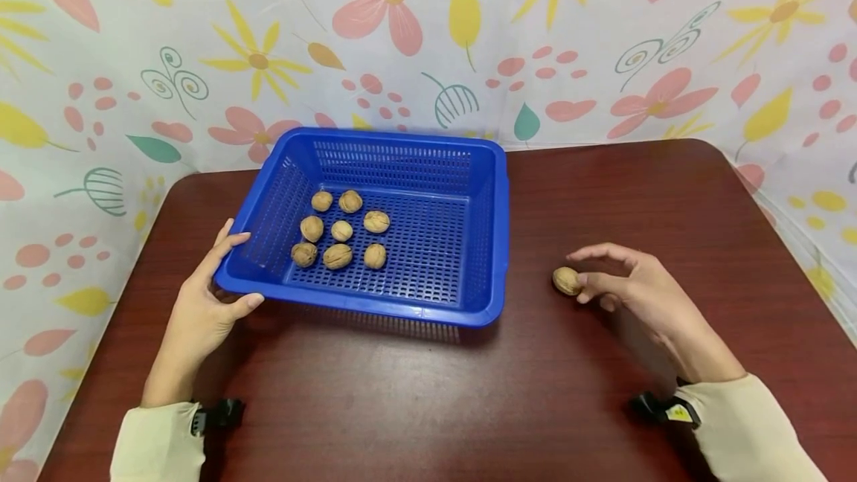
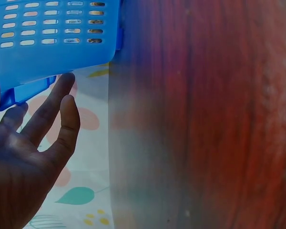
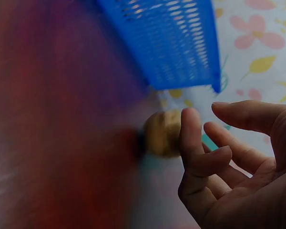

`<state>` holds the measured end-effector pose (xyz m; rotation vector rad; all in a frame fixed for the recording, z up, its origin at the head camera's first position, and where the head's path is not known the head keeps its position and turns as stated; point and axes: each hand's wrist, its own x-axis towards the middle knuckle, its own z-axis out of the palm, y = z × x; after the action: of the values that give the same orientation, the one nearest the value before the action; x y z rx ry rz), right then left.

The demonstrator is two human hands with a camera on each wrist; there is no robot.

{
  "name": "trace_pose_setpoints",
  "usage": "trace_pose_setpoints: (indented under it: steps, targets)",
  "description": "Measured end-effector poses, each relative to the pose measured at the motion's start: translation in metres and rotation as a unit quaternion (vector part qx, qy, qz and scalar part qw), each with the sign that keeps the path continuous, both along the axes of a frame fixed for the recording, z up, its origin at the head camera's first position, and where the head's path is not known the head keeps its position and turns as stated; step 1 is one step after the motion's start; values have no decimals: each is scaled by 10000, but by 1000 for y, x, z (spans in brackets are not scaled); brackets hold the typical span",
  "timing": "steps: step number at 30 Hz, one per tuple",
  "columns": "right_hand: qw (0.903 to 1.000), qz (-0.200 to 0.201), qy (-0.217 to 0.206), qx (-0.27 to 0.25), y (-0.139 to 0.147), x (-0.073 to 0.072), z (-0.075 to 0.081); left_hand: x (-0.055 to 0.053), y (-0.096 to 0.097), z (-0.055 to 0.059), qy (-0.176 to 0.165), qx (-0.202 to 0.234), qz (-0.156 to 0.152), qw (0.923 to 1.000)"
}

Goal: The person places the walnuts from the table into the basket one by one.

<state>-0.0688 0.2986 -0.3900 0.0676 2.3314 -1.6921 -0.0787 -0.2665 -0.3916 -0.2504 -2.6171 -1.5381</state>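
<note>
A blue slotted plastic basket (image 1: 498, 229) sits on the table, with several walnuts (image 1: 338, 256) in rough rows in its left half. My left hand (image 1: 204, 303) is at the basket's front left corner. Its fingers reach over the left rim and the thumb lies along the front rim; in the left wrist view the other fingers (image 2: 69, 114) spread loosely below the basket wall. Right of the basket, a single walnut (image 1: 566, 281) lies by my right hand (image 1: 636, 288). One digit overlaps the walnut's side, and the index finger arches beyond it with a gap.
The dark red-brown table (image 1: 415, 400) has rounded back corners. A white cloth (image 1: 428, 88) with flowers and leaves hangs behind and along the sides. Black straps with small devices sit at the left wrist (image 1: 217, 416) and right wrist (image 1: 663, 409), by the pale sleeves.
</note>
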Motion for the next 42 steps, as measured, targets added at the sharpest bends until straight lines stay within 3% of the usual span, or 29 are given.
trace_pose_setpoints:
  steps: [7,17,22,28,35,38,42]
  targets:
    - [9998,38,-203,-65,1,3,-16,1,0,-4,-5,190,-26,9998]
    - [9997,-5,-122,189,-7,2,-14,0,2,-5,-29,199,-60,9998]
    - [9988,-159,432,-155,-19,-7,10,-1,3,-4,-19,195,-82,9998]
    - [9914,-150,876,-957,-58,-32,61,0,0,-3,-10,323,-67,9995]
    - [9777,522,1414,-1459,-135,-69,107,2,-2,-1,45,-62,25,10000]
    - [9699,806,1237,-1935,-168,-87,117,2,-2,-1,64,-32,9,10000]
    - [9594,1003,842,-2496,-204,-111,119,2,-1,-1,87,-16,-19,10000]
